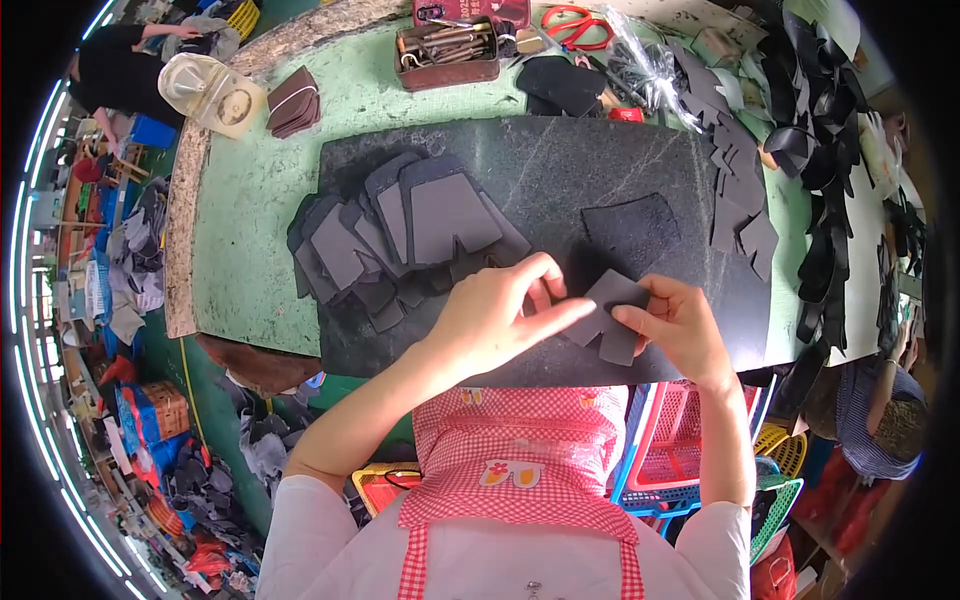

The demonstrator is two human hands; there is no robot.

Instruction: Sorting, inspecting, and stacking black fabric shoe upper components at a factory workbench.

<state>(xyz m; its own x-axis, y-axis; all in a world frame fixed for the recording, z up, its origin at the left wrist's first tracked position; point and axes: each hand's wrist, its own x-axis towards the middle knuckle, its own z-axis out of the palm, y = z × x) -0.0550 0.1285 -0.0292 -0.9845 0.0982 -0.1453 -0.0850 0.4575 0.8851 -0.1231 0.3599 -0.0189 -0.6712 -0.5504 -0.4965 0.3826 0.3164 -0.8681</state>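
Note:
My right hand (680, 325) pinches a small grey notched piece of sheet material (612, 293), thumb on top and fingers beneath. From the other side my left hand (510, 305) meets it, thumb tip at the piece's left edge and fingers curled; their tips are partly hidden. Both hands are over the near part of a dark work mat (520, 150). A fanned pile of similar grey notched pieces (445, 215) with dark edges lies left of them. Beyond the held piece, a separate black curved piece (632, 230) rests flat on the mat.
Across the green table (240, 240) are a tin of tools (447, 50), red-handled scissors (577, 28), a clear plastic container (212, 95) and a banded brown stack (294, 102). Dark strips (735, 170) line the right side. Plastic baskets (690, 430) stand under the near edge.

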